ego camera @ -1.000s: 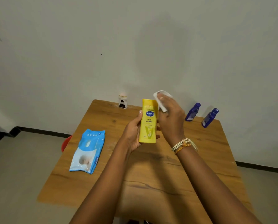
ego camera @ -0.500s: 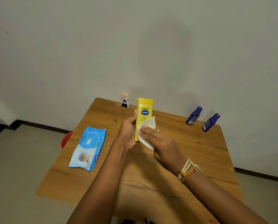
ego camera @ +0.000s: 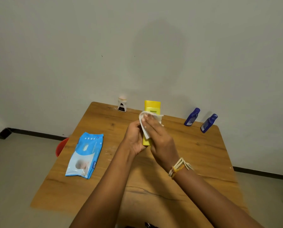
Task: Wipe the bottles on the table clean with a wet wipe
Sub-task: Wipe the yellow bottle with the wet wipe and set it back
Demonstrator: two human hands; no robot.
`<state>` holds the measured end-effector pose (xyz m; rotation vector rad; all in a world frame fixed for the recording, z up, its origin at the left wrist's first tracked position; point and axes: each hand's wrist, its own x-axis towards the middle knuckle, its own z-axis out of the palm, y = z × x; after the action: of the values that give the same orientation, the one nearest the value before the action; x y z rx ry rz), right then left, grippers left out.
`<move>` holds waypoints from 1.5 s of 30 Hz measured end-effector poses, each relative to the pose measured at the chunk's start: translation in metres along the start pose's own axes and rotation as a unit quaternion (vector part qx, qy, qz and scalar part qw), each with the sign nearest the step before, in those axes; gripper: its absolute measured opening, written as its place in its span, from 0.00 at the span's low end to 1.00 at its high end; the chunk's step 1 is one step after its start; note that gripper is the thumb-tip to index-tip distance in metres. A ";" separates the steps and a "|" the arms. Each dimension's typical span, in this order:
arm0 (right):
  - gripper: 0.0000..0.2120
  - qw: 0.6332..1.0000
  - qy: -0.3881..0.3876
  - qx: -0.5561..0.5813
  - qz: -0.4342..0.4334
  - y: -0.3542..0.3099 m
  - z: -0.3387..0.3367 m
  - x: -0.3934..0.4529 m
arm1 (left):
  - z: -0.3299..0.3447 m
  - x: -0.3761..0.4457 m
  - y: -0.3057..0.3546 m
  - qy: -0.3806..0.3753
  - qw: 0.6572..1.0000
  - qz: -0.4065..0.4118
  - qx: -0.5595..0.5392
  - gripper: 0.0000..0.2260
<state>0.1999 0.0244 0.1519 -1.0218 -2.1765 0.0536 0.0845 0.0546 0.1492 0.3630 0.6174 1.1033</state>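
- Nearest us, our right hand (ego camera: 160, 139), cords tied at its wrist, lays straight fingers on the white wet wipe (ego camera: 145, 127), pressing it flat against the yellow bottle (ego camera: 151, 107).
- Our left hand (ego camera: 134, 139) grips that bottle from the left, fingers curled behind it, holding it upright above the middle of the wooden table (ego camera: 195, 153).
- To the left, the blue wipes pack (ego camera: 85, 155) lies flat on the table.
- Along the far edge stand a small white bottle (ego camera: 122, 104) and, at the right, two dark blue bottles (ego camera: 192, 117), side by side.
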 end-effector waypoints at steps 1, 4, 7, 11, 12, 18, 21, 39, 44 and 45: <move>0.23 1.000 -0.012 0.001 -0.011 -0.001 -0.001 -0.009 | -0.002 0.002 0.002 -0.005 1.000 -0.003 0.001 0.17; 0.21 0.995 -0.066 -0.005 -0.069 0.000 -0.007 -0.031 | -0.006 0.005 0.008 -0.004 0.999 0.006 0.043 0.21; 0.20 0.994 -0.048 -0.014 -0.093 0.009 -0.024 -0.029 | -0.008 0.006 0.007 -0.013 0.999 -0.003 0.038 0.22; 0.17 0.997 0.070 -0.013 -0.008 0.023 -0.038 0.015 | -0.007 0.010 -0.001 -0.026 1.000 -0.004 0.005 0.20; 0.18 0.997 0.069 -0.020 -0.005 0.025 -0.037 0.026 | -0.005 0.010 -0.002 -0.029 1.000 -0.003 0.002 0.19; 0.23 0.997 -0.004 -0.065 0.039 0.025 -0.018 0.026 | 0.002 0.011 -0.003 -0.022 0.999 0.004 -0.043 0.18; 0.26 0.997 -0.021 -0.057 0.039 0.013 -0.011 -0.010 | -0.001 0.011 -0.002 -0.004 0.999 -0.005 -0.045 0.19; 0.27 0.997 -0.059 -0.031 0.036 0.002 -0.003 0.011 | -0.012 0.009 -0.002 0.009 0.999 0.000 -0.037 0.18; 0.26 0.990 -0.130 -0.016 -0.045 0.007 -0.012 -0.044 | -0.019 0.010 0.003 0.026 1.000 0.005 0.010 0.20; 0.24 0.991 -0.120 -0.001 -0.051 0.010 -0.016 -0.046 | -0.020 0.012 0.002 0.034 0.999 0.006 0.017 0.21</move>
<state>0.2359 -0.0038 0.1333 -0.9438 -2.4439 0.1318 0.0740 0.0656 0.1320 0.3599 0.6954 1.1212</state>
